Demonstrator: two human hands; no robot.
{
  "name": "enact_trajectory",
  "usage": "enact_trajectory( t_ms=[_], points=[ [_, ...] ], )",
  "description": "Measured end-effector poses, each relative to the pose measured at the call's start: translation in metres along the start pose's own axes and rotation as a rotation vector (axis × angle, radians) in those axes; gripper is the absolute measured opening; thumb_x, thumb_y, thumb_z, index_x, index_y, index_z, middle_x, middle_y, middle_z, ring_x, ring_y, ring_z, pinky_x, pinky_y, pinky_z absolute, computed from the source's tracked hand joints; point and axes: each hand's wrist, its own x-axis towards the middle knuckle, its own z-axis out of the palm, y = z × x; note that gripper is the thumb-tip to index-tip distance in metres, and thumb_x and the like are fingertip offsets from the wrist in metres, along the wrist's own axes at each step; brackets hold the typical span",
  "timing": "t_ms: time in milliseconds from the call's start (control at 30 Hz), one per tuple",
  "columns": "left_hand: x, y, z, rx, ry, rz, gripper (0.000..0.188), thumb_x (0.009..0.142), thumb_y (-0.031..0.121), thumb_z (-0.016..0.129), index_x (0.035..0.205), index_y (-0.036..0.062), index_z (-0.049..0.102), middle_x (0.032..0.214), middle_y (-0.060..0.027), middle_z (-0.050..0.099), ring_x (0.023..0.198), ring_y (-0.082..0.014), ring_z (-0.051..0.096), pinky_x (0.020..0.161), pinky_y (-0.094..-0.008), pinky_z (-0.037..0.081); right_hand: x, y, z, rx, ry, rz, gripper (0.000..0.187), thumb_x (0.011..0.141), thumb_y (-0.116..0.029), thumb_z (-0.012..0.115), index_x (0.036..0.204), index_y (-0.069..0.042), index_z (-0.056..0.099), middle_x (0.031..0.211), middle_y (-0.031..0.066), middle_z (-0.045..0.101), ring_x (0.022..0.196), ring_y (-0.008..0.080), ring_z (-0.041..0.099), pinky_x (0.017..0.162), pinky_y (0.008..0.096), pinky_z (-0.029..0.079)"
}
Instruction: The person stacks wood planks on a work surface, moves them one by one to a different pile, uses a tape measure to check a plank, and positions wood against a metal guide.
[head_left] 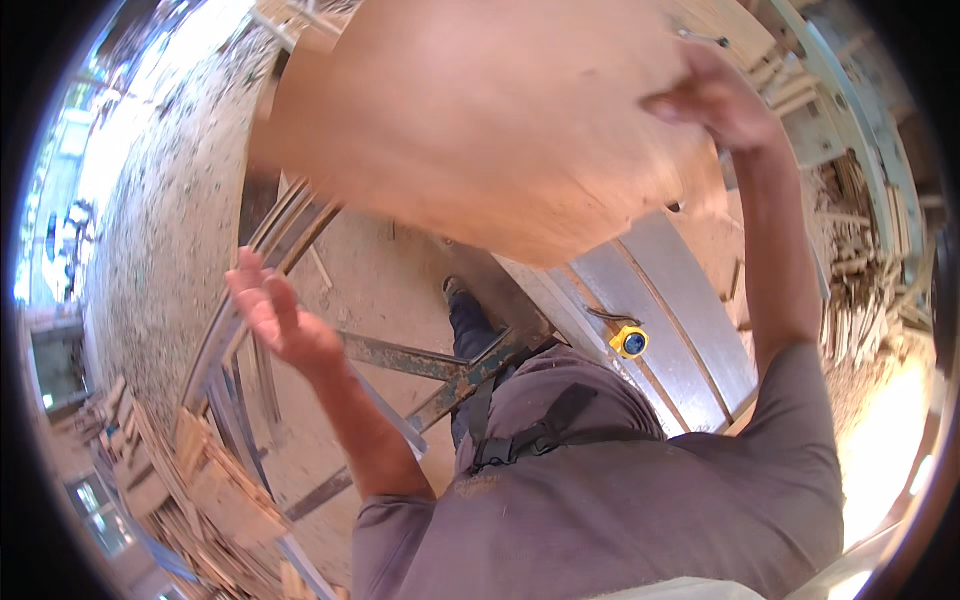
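A large, thin plywood sheet, light brown and slightly curved, fills the upper middle of the head view and is blurred by motion. My right hand grips it near its right side, thumb over the face; the edge under the fingers is hard to make out. Lower left of the sheet, my left hand is raised with nothing in it, fingers apart and not touching the wood. Below the sheet's near edge lies a grey metal machine table with long slots. A yellow tape measure rests on it.
A rusty metal frame stands between my left arm and the machine table. Wood offcuts are piled at the lower left and in a stack of strips at the right. Dusty ground stretches along the left.
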Motion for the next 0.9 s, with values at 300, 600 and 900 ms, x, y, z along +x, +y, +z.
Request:
enact_trajectory(
  t_ms=[300,600,900],
  points=[
    [-0.083,-0.061,0.013,-0.188,-0.294,-0.582,0.029,0.089,0.017,0.073,0.106,-0.0044,0.064,0.109,-0.0101,0.066,0.099,-0.0208,0.062,0.091,-0.0372,0.050,0.131,-0.018,0.136,-0.863,-0.681,-0.223,0.020,0.067,-0.007,0.076,0.084,-0.004,0.065,0.082,0.0123,0.068,0.080,0.0317,0.066,0.073,0.0442,0.051],
    [-0.082,-0.118,0.033,-0.151,0.046,-0.819,0.018,0.091,0.008,0.069,0.101,-0.0063,0.064,0.098,-0.0112,0.069,0.086,-0.0207,0.065,0.078,-0.0351,0.055,0.042,0.127,0.265,-0.623,0.029,-0.503,0.042,0.074,-0.002,0.064,0.116,-0.001,0.066,0.136,0.0192,0.057,0.136,0.0377,0.044,0.115,0.0479,0.035],
    [-0.075,-0.178,0.017,-0.145,-0.111,-1.009,0.021,0.093,0.005,0.064,0.109,-0.0075,0.062,0.101,-0.0137,0.069,0.085,-0.0231,0.068,0.073,-0.0378,0.058,-0.155,0.159,0.247,-0.561,0.017,-0.037,0.054,0.071,0.005,0.072,0.123,-0.002,0.063,0.144,0.0190,0.052,0.141,0.0402,0.040,0.117,0.0478,0.033]
  ],
)
